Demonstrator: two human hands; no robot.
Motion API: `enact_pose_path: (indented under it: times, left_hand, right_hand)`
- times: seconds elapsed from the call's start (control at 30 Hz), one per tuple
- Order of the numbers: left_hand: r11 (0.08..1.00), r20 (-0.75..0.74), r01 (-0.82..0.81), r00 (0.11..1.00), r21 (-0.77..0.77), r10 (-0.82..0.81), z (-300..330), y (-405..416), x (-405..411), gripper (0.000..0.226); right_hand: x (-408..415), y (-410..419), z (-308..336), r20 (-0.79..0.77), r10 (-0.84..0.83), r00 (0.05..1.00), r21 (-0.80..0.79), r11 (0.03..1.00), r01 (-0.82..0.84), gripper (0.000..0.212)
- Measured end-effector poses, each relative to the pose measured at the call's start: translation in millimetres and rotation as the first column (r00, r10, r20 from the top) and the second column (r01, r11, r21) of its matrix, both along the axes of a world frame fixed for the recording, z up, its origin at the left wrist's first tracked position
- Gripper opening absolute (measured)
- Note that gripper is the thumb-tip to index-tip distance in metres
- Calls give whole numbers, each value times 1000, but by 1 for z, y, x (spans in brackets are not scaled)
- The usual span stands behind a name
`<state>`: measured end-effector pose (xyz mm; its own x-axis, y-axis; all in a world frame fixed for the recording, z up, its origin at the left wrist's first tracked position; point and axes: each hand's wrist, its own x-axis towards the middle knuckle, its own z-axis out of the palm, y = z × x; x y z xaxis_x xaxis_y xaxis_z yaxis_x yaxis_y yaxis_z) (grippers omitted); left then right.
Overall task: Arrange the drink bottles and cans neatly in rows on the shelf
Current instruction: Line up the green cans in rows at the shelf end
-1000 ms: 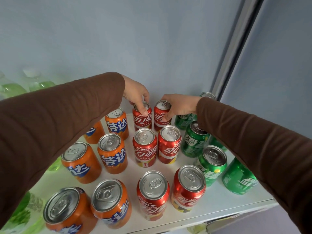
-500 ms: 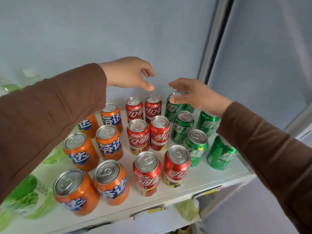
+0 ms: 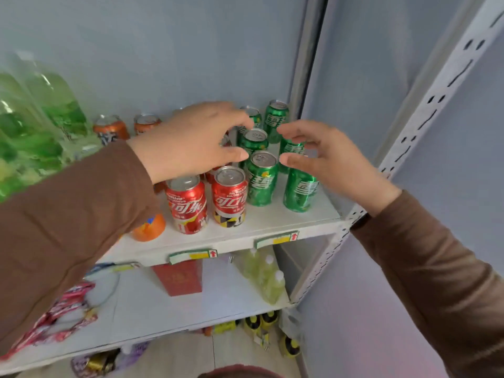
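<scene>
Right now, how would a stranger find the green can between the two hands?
Look at the top white shelf, right end, where green cans stand. In their left column take the front green can, beside a red can. Its silver top shows fully.

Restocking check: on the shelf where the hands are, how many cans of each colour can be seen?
Green cans: 6
Red cans: 2 in plain sight; slivers of more show behind the left hand
Orange cans: 3, one mostly under the sleeve
Total: 11 countable
</scene>
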<state>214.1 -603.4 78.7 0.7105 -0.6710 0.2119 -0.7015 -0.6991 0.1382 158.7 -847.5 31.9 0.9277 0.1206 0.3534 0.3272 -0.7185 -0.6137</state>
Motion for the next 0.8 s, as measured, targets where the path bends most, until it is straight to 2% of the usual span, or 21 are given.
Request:
enact_pose_path:
  times: [0.17, 0.37, 0.53, 0.8]
  left_hand:
    - [995, 100, -91, 991, -34, 94, -46, -20, -70, 58]
    - [977, 64, -200, 979, 77, 195, -130, -42, -129, 75]
    - [941, 89, -250, 968, 229, 235, -195, -56, -145, 92]
    - [904, 68, -348, 937, 247, 343, -255, -67, -151, 110]
  right_hand:
    - [-46, -20, -40, 69, 41, 997, -8, 999, -40, 50]
    - [-84, -35, -111, 2, 31, 1000, -111, 993, -30, 65]
    - [-99, -41, -164, -80, 4, 997, -237, 971, -23, 73]
    - [-108, -30, -208, -154, -80, 985, -412, 911, 9, 83]
